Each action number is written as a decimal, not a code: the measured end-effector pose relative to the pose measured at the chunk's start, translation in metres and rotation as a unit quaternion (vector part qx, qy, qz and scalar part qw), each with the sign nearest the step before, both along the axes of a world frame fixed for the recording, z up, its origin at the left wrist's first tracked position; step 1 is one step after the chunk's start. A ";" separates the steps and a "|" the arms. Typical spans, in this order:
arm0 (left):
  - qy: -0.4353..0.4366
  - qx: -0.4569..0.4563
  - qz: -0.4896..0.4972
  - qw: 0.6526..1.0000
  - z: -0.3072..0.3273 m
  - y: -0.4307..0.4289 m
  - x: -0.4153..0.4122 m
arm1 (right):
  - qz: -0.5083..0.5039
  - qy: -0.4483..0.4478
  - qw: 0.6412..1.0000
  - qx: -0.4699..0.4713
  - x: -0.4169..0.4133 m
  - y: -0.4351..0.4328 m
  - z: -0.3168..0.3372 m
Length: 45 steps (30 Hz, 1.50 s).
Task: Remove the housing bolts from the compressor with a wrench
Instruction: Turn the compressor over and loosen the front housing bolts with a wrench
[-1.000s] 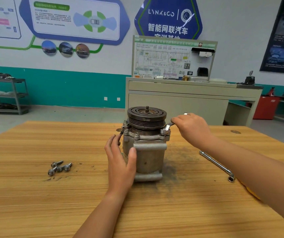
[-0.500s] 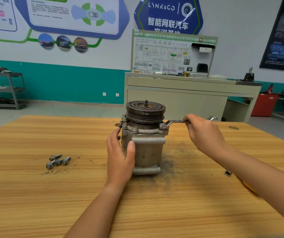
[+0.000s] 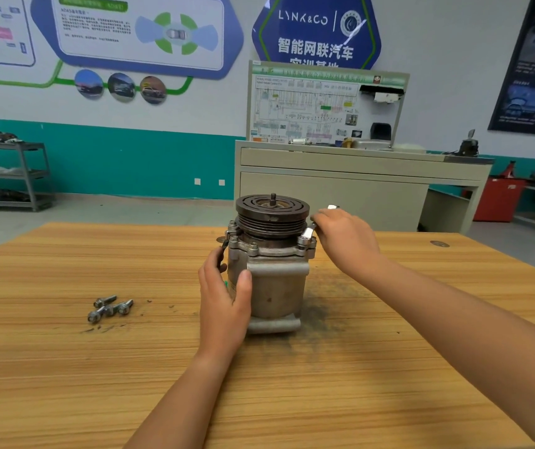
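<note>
A grey metal compressor (image 3: 277, 286) stands upright on the wooden table (image 3: 65, 367), its dark grooved pulley (image 3: 272, 215) on top. Bolts (image 3: 253, 246) sit in the flange below the pulley. My left hand (image 3: 224, 303) grips the compressor's left side, thumb on the front. My right hand (image 3: 347, 238) holds a silver wrench (image 3: 308, 233). The wrench's head sits on the bolt at the flange's right corner, and its far end pokes out above my knuckles.
Three loose bolts (image 3: 109, 307) lie on the table to the left of the compressor. Dark grime marks the wood right of its base. A beige workbench (image 3: 356, 176) stands behind the table, a metal shelf rack (image 3: 10, 173) at the far left.
My right hand has swung the wrench handle from pointing right back toward the pulley and away from me. The left hand keeps its grip on the compressor. The view has tilted slightly.
</note>
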<state>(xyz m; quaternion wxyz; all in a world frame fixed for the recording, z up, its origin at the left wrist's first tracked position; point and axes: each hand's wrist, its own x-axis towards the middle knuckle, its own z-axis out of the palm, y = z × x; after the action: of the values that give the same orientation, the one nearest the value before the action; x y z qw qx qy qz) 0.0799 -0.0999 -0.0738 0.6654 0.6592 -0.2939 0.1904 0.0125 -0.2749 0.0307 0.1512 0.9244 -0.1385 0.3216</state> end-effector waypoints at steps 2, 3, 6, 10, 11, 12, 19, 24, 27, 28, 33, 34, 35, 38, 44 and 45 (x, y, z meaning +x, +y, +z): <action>0.002 0.000 -0.001 1.000 0.000 -0.001 0.000 | -0.003 -0.004 1.000 0.021 0.006 0.001 0.002; 0.003 -0.001 -0.001 1.000 0.001 -0.001 0.000 | -0.002 0.000 1.000 0.025 0.007 0.000 0.003; 0.008 -0.002 -0.004 1.000 0.000 -0.001 0.000 | 0.010 -0.010 0.999 0.043 0.003 -0.004 0.006; 0.004 -0.003 -0.003 1.000 0.000 -0.001 0.001 | 0.047 -0.193 0.946 0.256 -0.013 -0.007 0.021; 0.005 -0.003 -0.005 1.000 0.001 -0.002 0.001 | 0.065 -0.214 0.934 0.278 -0.019 -0.007 0.024; 0.006 -0.004 -0.008 1.000 0.001 -0.002 0.001 | 0.083 -0.211 0.932 0.282 -0.027 -0.004 0.027; 0.009 -0.001 -0.010 1.000 0.000 -0.001 0.001 | 0.008 0.052 0.995 0.087 -0.081 0.023 0.019; 0.014 -0.010 -0.007 1.000 0.000 -0.002 0.001 | -0.032 0.100 0.993 0.048 -0.091 0.040 0.019; 0.014 -0.013 -0.012 1.000 0.000 -0.002 0.000 | -0.044 0.114 0.992 0.034 -0.085 0.049 0.021; 0.015 -0.013 -0.014 1.000 0.000 -0.002 0.000 | -0.053 0.126 0.990 0.026 -0.084 0.051 0.022; 0.021 -0.012 -0.016 1.000 0.000 -0.002 0.000 | -0.108 0.187 0.975 -0.055 -0.082 0.074 0.037; 0.021 -0.012 -0.016 1.000 0.000 -0.002 0.000 | -0.114 0.201 0.970 -0.071 -0.080 0.080 0.038; 0.022 -0.013 -0.017 1.000 0.000 -0.002 -0.001 | -0.120 0.216 0.966 -0.080 -0.078 0.086 0.038; 0.025 -0.016 -0.018 0.999 0.001 -0.001 -0.001 | -0.147 0.251 0.955 -0.065 -0.073 0.100 0.035; 0.033 -0.016 -0.021 0.999 0.002 -0.001 -0.003 | -0.140 0.272 0.948 -0.089 -0.081 0.097 0.040; 0.033 -0.014 -0.020 0.999 0.002 0.000 -0.003 | -0.132 0.276 0.947 -0.094 -0.082 0.098 0.043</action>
<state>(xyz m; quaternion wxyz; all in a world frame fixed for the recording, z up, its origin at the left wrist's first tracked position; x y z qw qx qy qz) 0.0767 -0.1003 -0.0722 0.6879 0.6494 -0.2822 0.1591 -0.0695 -0.1771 0.0733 0.3110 0.9319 -0.1815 0.0430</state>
